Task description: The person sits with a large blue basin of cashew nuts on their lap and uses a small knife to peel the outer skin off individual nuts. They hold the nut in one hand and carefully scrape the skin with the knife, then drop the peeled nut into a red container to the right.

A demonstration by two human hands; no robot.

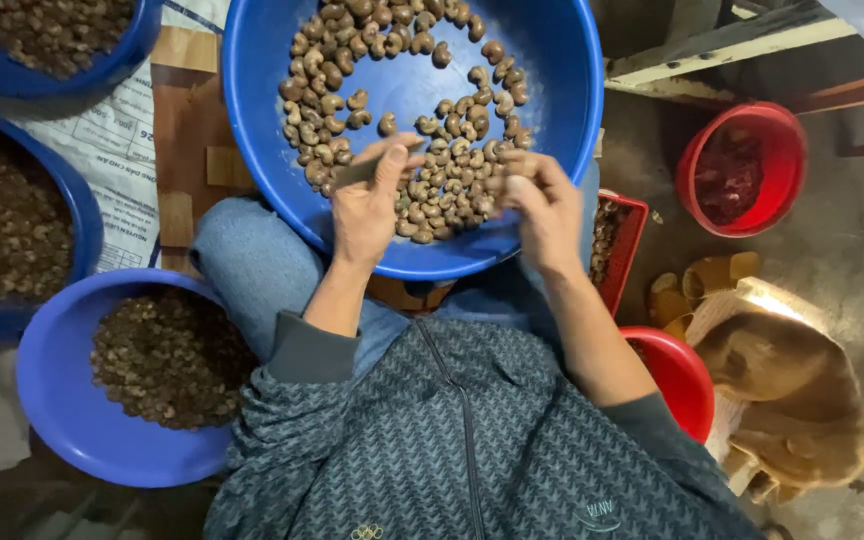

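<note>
Two hands work over a big blue basin (pixel 552 120) on the lap: left hand (pixel 367 205) pinching a thin blade-like tool (pixel 357 170), right hand (pixel 542 205) curled on a pale curved cashew (pixel 497 180). Room is tight, with rims crowding close: cashews (pixel 322 75) fill the big basin, a smaller blue basin (pixel 62 400) holds brown husks (pixel 167 355), and a red bucket (pixel 782 130) stands beside.

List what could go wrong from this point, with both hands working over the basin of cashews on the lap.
1. The big blue basin rests on the knees rather than on a surface; a leg shift could tip the cashews out.
2. The left hand seems to hold a thin tool close to the right hand, so a slip might nick a finger.
3. The dog beside the red bowl could bump it.
</note>
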